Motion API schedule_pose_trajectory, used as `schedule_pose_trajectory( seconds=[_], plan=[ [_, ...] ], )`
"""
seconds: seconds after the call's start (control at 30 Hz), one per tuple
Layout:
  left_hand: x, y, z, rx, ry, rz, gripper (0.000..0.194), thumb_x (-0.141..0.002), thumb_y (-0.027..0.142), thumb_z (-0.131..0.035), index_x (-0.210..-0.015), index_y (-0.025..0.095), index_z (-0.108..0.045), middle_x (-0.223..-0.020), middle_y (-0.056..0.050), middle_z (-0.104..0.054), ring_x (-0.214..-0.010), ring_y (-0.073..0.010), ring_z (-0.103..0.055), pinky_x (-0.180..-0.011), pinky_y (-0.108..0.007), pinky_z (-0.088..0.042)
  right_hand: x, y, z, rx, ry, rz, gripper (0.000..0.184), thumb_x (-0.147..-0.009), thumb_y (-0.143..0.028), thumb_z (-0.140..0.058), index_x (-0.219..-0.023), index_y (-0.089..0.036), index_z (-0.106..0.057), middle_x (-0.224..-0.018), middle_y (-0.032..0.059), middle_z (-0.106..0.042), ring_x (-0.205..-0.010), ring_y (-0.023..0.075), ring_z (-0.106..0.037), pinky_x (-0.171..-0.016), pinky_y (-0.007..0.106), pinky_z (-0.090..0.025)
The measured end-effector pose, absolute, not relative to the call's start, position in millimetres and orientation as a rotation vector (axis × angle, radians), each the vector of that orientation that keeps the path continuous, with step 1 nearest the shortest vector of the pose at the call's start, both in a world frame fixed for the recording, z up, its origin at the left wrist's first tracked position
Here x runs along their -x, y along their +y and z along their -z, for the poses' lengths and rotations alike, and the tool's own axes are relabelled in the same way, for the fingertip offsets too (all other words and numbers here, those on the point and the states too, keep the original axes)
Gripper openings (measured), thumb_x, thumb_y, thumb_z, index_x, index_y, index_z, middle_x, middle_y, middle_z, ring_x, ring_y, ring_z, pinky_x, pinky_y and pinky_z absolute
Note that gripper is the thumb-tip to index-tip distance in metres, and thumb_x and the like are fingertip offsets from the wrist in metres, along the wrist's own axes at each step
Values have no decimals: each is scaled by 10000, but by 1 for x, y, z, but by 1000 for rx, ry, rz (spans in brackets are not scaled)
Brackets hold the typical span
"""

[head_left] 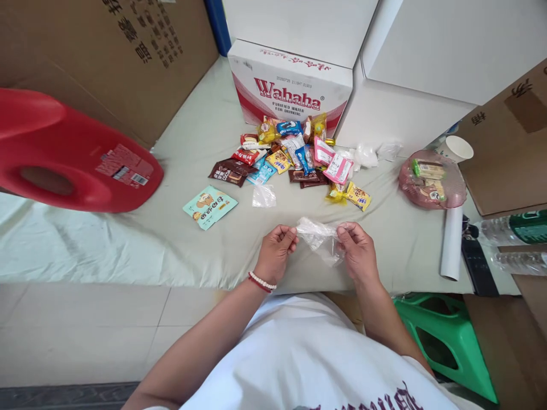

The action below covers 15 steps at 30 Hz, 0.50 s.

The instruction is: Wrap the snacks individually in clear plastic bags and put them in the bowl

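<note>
1. Below you, pale floor tiles (85, 319) show at left, and a green stool (465, 336) stands at right.
2. A creased, pale cloth (192, 250) covers the table before you.
3. Above its near edge, your left hand (276, 250) and right hand (359, 253) each pinch the clear plastic film (318, 233), thumbs pressed to fingers.
4. That film looks thin, shiny and crumpled, stretched between your hands and drooping toward the right.
5. Beyond lie wrapped snacks (280, 162), between a red jug (72, 119) and a pink bowl (408, 191).
6. Behind these stands a Wahaha carton (294, 91).
</note>
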<state>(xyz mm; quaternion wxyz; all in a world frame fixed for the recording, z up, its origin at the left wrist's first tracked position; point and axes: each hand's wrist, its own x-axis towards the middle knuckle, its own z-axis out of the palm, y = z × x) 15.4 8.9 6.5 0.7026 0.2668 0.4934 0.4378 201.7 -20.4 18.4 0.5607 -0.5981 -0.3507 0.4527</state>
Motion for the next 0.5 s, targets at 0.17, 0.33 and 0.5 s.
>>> schedule_pose_trajectory(
  seconds=[0.17, 0.33, 0.5],
  plan=[
    [-25, -1, -5, -575, 1113, -808, 625, -598, 491, -916, -1040, 194, -589, -1033, -53, -683, -856, -147, -642, -587, -215, -495, -189, -24, -14, 1273, -657, -1177, 286, -780, -458, -820, -858, -233, -662, -775, -33, -573, -660, 115, -478, -586, 235, -437],
    [-24, 6, -1, -444, 1026, -826, 439, -629, 403, -895, -831, 164, -588, -842, -29, -690, -759, -108, -647, -707, -239, -530, -193, -26, -15, 1218, -527, -1152, 313, -776, -455, -828, -859, -243, -612, -820, -16, -617, -738, 131, -569, -637, 248, -483],
    [-10, 10, -4, -345, 984, -929, 438, -638, 403, -887, -822, 190, -551, -918, -30, -706, -828, -129, -675, -761, -271, -553, -210, -39, 1, 1261, -299, -1145, 374, -681, -389, -901, -835, -242, -595, -853, -23, -643, -800, 142, -632, -666, 257, -537]
  ],
)
